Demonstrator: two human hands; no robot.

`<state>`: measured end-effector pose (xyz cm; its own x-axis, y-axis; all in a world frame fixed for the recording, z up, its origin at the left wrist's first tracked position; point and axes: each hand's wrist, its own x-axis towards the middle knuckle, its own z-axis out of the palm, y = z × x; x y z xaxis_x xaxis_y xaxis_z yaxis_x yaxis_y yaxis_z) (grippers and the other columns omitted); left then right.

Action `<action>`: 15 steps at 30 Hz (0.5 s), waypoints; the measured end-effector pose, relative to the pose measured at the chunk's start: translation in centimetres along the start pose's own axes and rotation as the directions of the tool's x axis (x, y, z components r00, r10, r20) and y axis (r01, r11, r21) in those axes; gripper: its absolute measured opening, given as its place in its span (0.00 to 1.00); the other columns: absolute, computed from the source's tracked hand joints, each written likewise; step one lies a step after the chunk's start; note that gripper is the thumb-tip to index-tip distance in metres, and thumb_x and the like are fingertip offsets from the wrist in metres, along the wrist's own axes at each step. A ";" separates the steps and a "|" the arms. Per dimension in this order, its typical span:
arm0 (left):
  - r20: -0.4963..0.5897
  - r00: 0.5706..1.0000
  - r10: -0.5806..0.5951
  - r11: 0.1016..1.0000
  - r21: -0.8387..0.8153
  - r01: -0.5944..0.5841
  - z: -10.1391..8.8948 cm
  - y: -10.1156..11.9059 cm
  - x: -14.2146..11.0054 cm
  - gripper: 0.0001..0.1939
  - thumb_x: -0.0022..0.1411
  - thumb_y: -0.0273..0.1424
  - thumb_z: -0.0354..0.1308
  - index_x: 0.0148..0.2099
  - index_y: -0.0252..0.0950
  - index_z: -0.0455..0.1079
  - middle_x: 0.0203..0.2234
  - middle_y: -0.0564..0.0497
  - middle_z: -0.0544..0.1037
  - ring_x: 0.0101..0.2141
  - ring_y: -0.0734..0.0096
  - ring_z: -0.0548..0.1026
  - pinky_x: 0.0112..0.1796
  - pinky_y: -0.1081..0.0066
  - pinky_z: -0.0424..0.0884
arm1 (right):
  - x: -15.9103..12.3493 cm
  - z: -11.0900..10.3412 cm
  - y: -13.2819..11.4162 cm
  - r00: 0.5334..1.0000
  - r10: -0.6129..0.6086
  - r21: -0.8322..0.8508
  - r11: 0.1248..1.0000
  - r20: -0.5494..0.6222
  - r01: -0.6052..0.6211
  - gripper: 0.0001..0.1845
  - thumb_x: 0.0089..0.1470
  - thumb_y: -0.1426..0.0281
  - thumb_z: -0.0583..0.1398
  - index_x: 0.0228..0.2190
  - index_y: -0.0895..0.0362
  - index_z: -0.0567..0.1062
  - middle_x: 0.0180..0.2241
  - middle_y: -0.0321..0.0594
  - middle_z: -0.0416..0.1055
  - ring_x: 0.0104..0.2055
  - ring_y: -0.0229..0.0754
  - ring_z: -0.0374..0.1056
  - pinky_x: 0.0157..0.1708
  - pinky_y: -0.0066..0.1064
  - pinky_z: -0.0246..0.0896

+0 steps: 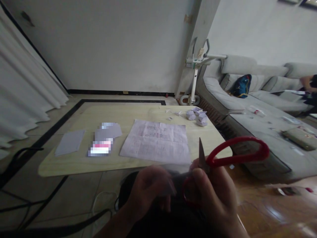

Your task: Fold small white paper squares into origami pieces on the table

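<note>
Red-handled scissors [237, 152] are held in my right hand [215, 195], their blades spread apart. One blade points up past the fingers and the other red loop hangs lower, partly behind my hand. My left hand [151, 188] is curled and blurred by motion just left of the scissors. A smeared pale shape shows near its fingers, but I cannot make out what it is. Beyond both hands, a creased sheet of printed paper [158, 140] lies flat on the light wooden table [94, 114].
Several small folded paper pieces [198, 115] sit at the table's far right, with paper scraps [177, 113] beside them. White paper [70, 142] and a pixelated phone-like object [100, 147] lie at left. A grey sofa [262, 125] stands right, where another person's arm [308, 82] shows.
</note>
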<state>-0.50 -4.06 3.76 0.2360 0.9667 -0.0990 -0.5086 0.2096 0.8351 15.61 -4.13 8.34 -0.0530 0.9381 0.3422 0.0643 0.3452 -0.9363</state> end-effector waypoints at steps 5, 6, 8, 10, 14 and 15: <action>0.009 0.999 -0.046 0.999 -0.016 0.046 0.0 -0.2 -0.1 0.12 0.51 0.40 0.68 0.27 0.37 0.74 0.17 0.51 0.78 0.12 0.71 0.74 0.11 0.78 0.64 | -0.4 0.1 0.4 0.999 -0.028 -0.088 0.996 -0.030 0.025 0.03 0.62 0.71 0.56 0.35 0.51 0.70 0.21 0.31 0.64 0.18 0.32 0.57 0.13 0.21 0.52; 0.001 0.999 -0.035 0.999 -0.009 0.035 -0.1 -0.2 -0.2 0.12 0.51 0.40 0.68 0.28 0.37 0.74 0.17 0.51 0.79 0.12 0.71 0.74 0.12 0.78 0.65 | -0.5 0.1 0.5 0.999 -0.027 -0.096 0.995 -0.024 0.024 0.03 0.62 0.71 0.56 0.35 0.51 0.70 0.21 0.30 0.64 0.18 0.32 0.57 0.13 0.21 0.52; 0.002 1.000 -0.008 1.000 0.019 0.008 -0.2 -0.3 -0.3 0.10 0.53 0.37 0.67 0.28 0.37 0.75 0.17 0.52 0.79 0.13 0.71 0.74 0.12 0.79 0.65 | -0.7 0.0 0.7 0.999 -0.028 -0.117 0.993 -0.023 0.025 0.03 0.62 0.71 0.56 0.36 0.51 0.70 0.22 0.31 0.64 0.18 0.32 0.57 0.14 0.21 0.52; 0.031 0.999 0.004 0.999 0.039 -0.005 -0.4 -0.4 -0.3 0.08 0.55 0.34 0.67 0.28 0.36 0.75 0.18 0.52 0.79 0.13 0.72 0.75 0.13 0.79 0.67 | -0.8 0.0 0.7 0.999 -0.030 -0.140 0.990 -0.034 0.025 0.02 0.62 0.70 0.57 0.38 0.51 0.70 0.23 0.31 0.65 0.20 0.33 0.59 0.15 0.22 0.55; 0.069 0.996 0.048 0.999 -0.005 -0.047 -0.9 -0.9 -0.2 0.06 0.59 0.30 0.63 0.30 0.35 0.75 0.19 0.53 0.80 0.14 0.75 0.76 0.14 0.82 0.68 | -0.7 0.1 0.5 0.999 -0.030 -0.116 0.993 -0.021 0.027 0.03 0.62 0.71 0.56 0.37 0.52 0.70 0.24 0.31 0.65 0.20 0.32 0.58 0.16 0.21 0.54; 0.081 0.995 0.058 0.998 -0.017 -0.057 -1.0 -1.0 -0.2 0.05 0.60 0.29 0.63 0.31 0.36 0.75 0.19 0.53 0.80 0.15 0.75 0.76 0.14 0.82 0.68 | -0.6 0.1 0.4 0.999 -0.030 -0.093 0.995 -0.014 0.029 0.03 0.63 0.71 0.56 0.36 0.52 0.70 0.24 0.31 0.65 0.20 0.31 0.58 0.16 0.21 0.53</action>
<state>-0.83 -4.32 2.42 0.2726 0.9621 -0.0064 -0.5351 0.1571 0.8300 15.54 -4.60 7.72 -0.0406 0.9275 0.3716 0.1552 0.3733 -0.9146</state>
